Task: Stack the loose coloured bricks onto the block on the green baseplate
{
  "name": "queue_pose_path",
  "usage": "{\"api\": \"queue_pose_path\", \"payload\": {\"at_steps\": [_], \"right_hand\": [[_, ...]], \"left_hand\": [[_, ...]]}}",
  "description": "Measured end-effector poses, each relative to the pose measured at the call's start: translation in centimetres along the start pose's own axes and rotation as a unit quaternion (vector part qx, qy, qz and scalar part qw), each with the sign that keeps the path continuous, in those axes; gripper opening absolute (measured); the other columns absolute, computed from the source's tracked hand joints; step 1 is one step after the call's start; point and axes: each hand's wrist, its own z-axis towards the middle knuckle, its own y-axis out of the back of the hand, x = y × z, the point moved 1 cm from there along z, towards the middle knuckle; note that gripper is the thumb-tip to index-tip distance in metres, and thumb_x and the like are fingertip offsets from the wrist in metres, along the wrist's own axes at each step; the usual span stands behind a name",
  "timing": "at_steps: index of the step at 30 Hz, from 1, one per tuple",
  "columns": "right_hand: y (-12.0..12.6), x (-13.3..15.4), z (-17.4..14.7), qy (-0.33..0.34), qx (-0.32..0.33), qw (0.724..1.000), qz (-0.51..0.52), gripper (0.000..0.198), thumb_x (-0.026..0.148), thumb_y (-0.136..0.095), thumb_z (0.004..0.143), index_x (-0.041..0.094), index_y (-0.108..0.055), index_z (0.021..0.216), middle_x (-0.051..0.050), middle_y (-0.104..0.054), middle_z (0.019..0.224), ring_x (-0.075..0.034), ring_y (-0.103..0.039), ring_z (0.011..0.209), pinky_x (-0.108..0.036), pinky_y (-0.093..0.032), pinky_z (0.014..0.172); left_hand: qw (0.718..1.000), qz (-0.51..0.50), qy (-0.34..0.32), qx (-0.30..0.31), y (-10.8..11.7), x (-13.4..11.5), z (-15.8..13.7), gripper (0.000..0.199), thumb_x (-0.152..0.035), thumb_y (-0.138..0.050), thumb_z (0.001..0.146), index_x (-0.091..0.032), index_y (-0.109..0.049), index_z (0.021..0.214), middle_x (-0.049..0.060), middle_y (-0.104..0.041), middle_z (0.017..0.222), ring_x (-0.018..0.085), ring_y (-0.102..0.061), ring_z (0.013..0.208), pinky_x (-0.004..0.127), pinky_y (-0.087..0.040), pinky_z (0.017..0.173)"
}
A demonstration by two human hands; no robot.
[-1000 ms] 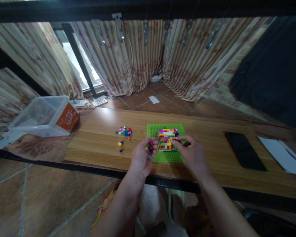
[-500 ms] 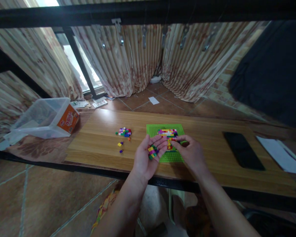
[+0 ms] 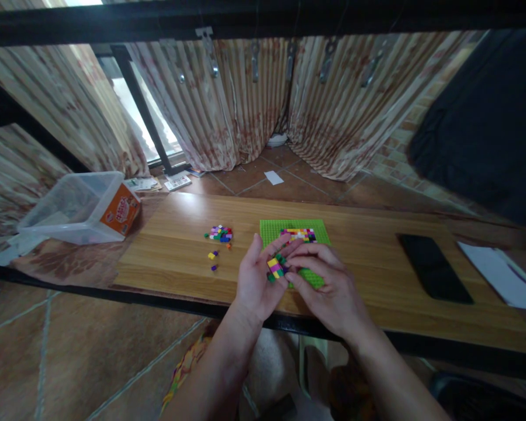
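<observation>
My left hand (image 3: 257, 283) is cupped palm up, with several small toy bricks (image 3: 276, 268) in yellow, magenta and green lying in it. The thumb and fingers of my right hand (image 3: 326, 285) come together at the edge of these bricks, over the left fingers. Whether a brick is pinched there cannot be made out. Under and behind both hands lies a green studded baseplate (image 3: 272, 226). Rows of coloured bricks (image 3: 304, 235) are fixed on it, partly covered by my fingers.
A small heap of loose bricks (image 3: 221, 234) lies left on the wooden table (image 3: 170, 245), with a few strays nearer me. At the right are a black phone-like slab (image 3: 433, 268) and white paper (image 3: 495, 272). A clear plastic bin (image 3: 70, 213) stands beyond the left edge.
My right hand has moved left and nearer to me, from the bricks on the baseplate to those in my left palm. The left hand has stayed nearly in place.
</observation>
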Motion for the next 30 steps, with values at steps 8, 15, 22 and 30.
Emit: {"api": "queue_pose_path", "payload": {"at_steps": [8, 15, 22, 30], "right_hand": [[-0.4, -0.3, -0.1, -0.003, 0.008, 1.0, 0.002, 0.01, 0.022, -0.063, 0.088, 0.025, -0.07, 0.095, -0.005, -0.062, 0.105, -0.022, -0.059, 0.102, -0.044, -0.05, 0.09], [-0.3, -0.2, -0.2, -0.005, -0.037, 0.999, -0.011, 0.012, 0.025, -0.059, 0.091, 0.023, -0.07, 0.093, -0.005, -0.066, 0.101, -0.021, -0.061, 0.101, -0.04, -0.049, 0.09], [0.6, -1.5, -0.2, -0.176, -0.18, 0.963, 0.097, 0.017, 0.035, -0.064, 0.085, 0.021, -0.07, 0.091, -0.004, -0.073, 0.086, -0.018, -0.068, 0.076, -0.034, -0.055, 0.074], [1.1, -3.7, 0.2, -0.236, -0.179, 0.948, 0.118, 0.015, 0.032, -0.072, 0.072, 0.019, -0.07, 0.079, -0.004, -0.073, 0.077, -0.018, -0.067, 0.069, -0.032, -0.054, 0.065]], "left_hand": [[0.999, -0.02, -0.012, 0.025, -0.1, 0.0, -0.2, 0.064, -0.056, -0.042, 0.092, -0.003, -0.059, 0.124, 0.021, -0.062, 0.124, 0.024, -0.062, 0.111, 0.028, -0.048, 0.089], [0.999, -0.025, 0.006, 0.031, -0.3, 0.3, -0.5, 0.062, -0.054, -0.042, 0.093, -0.004, -0.058, 0.125, 0.021, -0.062, 0.125, 0.021, -0.064, 0.102, 0.025, -0.049, 0.081], [0.999, -0.02, -0.032, 0.006, -0.1, 0.2, -0.2, 0.054, -0.05, -0.047, 0.092, -0.004, -0.064, 0.114, 0.021, -0.068, 0.11, 0.025, -0.066, 0.103, 0.034, -0.051, 0.093], [0.994, -0.012, -0.094, -0.058, 0.3, -0.5, -0.2, 0.039, -0.04, -0.053, 0.09, -0.005, -0.071, 0.094, 0.014, -0.071, 0.089, 0.017, -0.068, 0.078, 0.024, -0.057, 0.074]]}}
